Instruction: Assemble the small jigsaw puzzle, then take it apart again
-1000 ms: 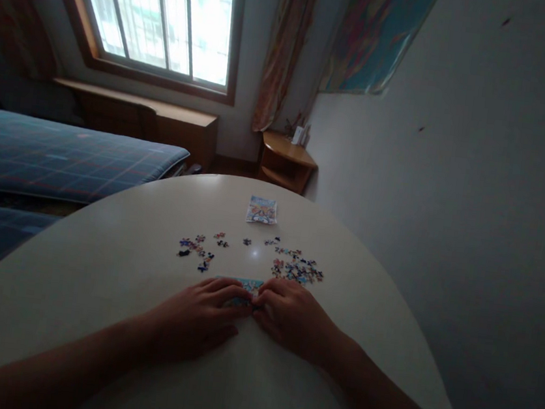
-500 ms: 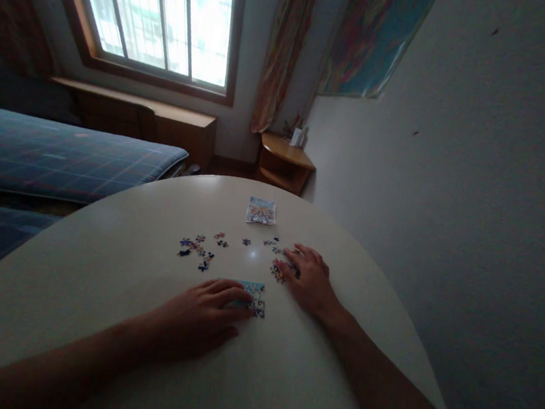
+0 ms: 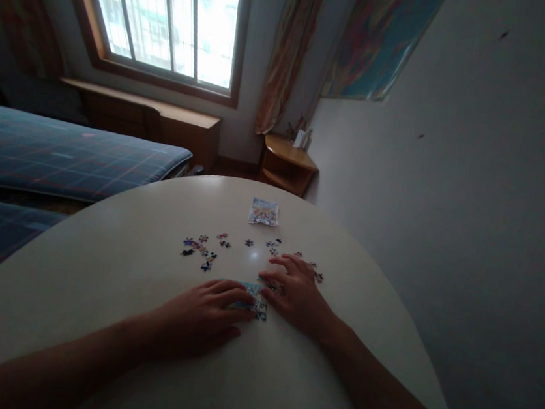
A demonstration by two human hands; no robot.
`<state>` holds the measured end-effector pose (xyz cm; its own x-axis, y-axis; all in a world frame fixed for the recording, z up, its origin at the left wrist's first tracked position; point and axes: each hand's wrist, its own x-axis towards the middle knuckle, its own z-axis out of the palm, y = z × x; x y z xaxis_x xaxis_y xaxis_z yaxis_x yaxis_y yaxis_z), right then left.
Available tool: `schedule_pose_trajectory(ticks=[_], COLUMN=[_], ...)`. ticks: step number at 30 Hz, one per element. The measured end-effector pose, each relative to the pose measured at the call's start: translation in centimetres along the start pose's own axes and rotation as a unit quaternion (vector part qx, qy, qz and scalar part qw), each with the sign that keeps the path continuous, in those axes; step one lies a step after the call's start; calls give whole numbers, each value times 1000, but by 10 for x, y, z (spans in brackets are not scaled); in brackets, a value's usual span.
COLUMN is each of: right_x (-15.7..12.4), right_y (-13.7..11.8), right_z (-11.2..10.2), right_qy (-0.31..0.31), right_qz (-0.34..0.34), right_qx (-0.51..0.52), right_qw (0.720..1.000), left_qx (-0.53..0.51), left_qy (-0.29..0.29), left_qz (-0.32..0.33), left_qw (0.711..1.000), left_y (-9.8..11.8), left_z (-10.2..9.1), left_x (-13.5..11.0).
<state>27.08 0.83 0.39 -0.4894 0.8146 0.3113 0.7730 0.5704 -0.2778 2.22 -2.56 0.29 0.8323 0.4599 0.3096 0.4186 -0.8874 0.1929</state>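
My left hand (image 3: 209, 309) lies flat with its fingers stretched over a partly joined jigsaw puzzle (image 3: 261, 308), hiding much of its left side. The puzzle's visible part is light blue with dark and white patches. Just to the right, my right hand (image 3: 298, 294) rests low over the table, fingers apart, its thumb by the puzzle's right edge. Some puzzle pieces (image 3: 277, 286) show between its thumb and fingers, partly covered. Other loose pieces (image 3: 316, 273) lie beyond its knuckles, and several more (image 3: 199, 246) are scattered to the left.
A small printed picture sheet (image 3: 264, 212) lies toward the far side of the round white table (image 3: 162, 218). Behind on the left is a plaid mattress (image 3: 76, 156). A wooden corner shelf (image 3: 290, 154) stands past the table, and a wall (image 3: 423, 215) runs along the right.
My right hand has moved left and nearer, toward the joined puzzle, with pieces under its fingers. Pieces it covered before now show behind it. My left hand stays on the puzzle.
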Motion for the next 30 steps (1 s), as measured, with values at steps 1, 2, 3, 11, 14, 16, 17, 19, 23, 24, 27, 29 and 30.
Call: schedule_pose_trajectory(ticks=[1,2,3,11,14,16,17,19,23,24,27,29,30], right_x=[0,0,0,1,0,-1,-2,-5,-7,-7,-6,-6,-5], right_y=[0,1,2,9,3,-3,-6,-11,-17,-18,-19,-19,-18], right_z=[0,-1,-1,-4,-7,-11,-14,-20,-27,-27,-25,-23,-21], right_qy=[3,6,9,31,4,-26,-43,-74,-91,-89,-85,-81,-77], right_qz=[0,2,7,35,14,8,6,2,-12,-13,-2,8,10], right_qx=[-1,-4,-8,-25,1,23,32,45,54,54,49,49,49], right_qw=[1000,1000,1000,999,1000,999,999,996,994,994,995,995,996], left_qx=[0,1,3,39,40,39,38,33,15,12,7,6,5], left_qy=[6,10,12,14,19,20,18,12,12,15,8,4,5], left_qz=[0,-1,-2,-43,-45,-40,-38,-36,-17,-11,-6,-2,-1], left_qw=[1000,1000,1000,998,998,998,998,999,1000,1000,1000,1000,1000], left_y=[0,0,0,0,0,0,0,-1,0,0,0,-1,-1], left_z=[0,1,1,-4,-4,-4,-4,-4,-5,-5,-5,-4,-4], left_x=[0,0,0,2,2,2,2,2,2,1,1,1,0])
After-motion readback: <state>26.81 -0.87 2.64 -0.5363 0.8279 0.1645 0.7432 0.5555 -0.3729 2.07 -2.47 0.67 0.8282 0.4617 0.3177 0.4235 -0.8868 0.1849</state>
